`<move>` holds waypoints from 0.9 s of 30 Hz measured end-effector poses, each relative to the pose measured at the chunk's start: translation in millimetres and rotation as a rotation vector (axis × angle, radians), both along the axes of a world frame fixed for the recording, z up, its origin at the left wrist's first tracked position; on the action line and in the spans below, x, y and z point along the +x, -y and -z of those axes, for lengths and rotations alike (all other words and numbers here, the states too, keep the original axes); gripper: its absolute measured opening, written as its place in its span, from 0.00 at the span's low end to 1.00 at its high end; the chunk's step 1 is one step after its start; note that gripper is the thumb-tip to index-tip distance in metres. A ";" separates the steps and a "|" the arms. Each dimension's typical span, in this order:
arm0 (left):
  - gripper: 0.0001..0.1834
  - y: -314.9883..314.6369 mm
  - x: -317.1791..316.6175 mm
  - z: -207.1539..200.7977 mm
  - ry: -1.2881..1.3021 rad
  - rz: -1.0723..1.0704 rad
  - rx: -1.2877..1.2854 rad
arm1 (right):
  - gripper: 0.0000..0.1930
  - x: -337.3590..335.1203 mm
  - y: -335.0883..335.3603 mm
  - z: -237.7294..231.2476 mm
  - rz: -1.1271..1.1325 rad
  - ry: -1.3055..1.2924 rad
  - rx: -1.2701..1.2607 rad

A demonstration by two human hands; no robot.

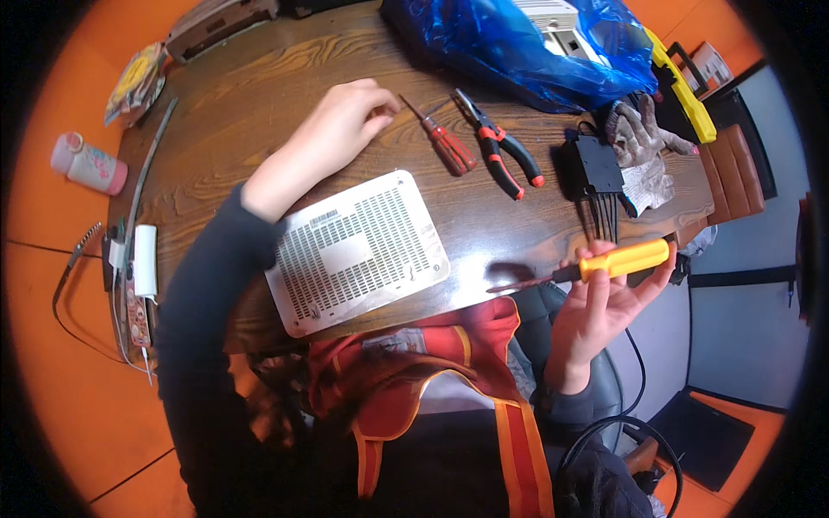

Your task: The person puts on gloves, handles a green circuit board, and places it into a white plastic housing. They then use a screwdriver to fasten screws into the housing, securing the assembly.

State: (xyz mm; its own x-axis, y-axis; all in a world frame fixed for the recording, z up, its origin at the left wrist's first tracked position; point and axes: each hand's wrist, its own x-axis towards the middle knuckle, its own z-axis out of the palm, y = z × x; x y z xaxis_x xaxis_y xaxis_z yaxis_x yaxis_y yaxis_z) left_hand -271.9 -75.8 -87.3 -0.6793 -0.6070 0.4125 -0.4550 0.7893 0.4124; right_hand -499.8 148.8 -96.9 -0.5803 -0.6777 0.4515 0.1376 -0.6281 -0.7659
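A yellow-handled screwdriver [637, 259] with a dark shaft lies across the fingers of my right hand [596, 319], its tip toward the left over the table's near edge. My left hand [337, 129] is past the far side of the white device, its fingers loosely curled, the thumb apart and nothing visible between them. Close to those fingertips is the thin shaft of a red screwdriver [449, 148] lying on the table. Below my left forearm rests a flat white perforated device casing [393, 272], vented face up, with a pale label in its middle.
Pliers [501, 147] with red and black handles lie beside the red screwdriver. A blue plastic bag [484, 52] holds white devices at the back. To the right are a black box with cables [596, 164] and grey gloves [643, 164]. A pink bottle [91, 164] stands far left.
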 end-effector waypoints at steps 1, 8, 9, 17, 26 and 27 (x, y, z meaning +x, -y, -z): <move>0.06 15.2 -10.7 5.6 0.021 0.008 -0.050 | 0.45 2.0 -5.6 1.5 0.000 0.010 0.029; 0.09 78.0 -80.4 23.5 0.212 0.006 -0.300 | 0.40 -16.0 -23.8 1.0 0.092 -0.082 0.095; 0.09 82.7 -84.4 24.6 0.266 0.020 -0.322 | 0.40 -18.1 -25.0 0.8 0.083 -0.057 0.100; 0.04 85.2 -80.1 27.3 0.250 -0.007 -0.223 | 0.45 -23.6 -28.6 6.0 0.039 0.031 0.128; 0.08 91.4 -74.0 30.1 0.182 -0.071 -0.063 | 0.45 -21.1 -25.8 6.7 0.002 0.054 0.133; 0.08 92.6 -74.7 32.7 0.191 -0.081 -0.022 | 0.45 -21.0 -25.3 7.1 -0.024 0.064 0.092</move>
State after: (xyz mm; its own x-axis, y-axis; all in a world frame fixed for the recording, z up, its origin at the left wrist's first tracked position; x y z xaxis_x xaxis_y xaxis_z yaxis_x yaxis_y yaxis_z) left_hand -346.6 -168.4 -120.1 -0.6960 -0.6551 0.2941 -0.5855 0.7548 0.2958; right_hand -520.8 174.2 -103.9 -0.5893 -0.7285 0.3492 0.2023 -0.5516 -0.8092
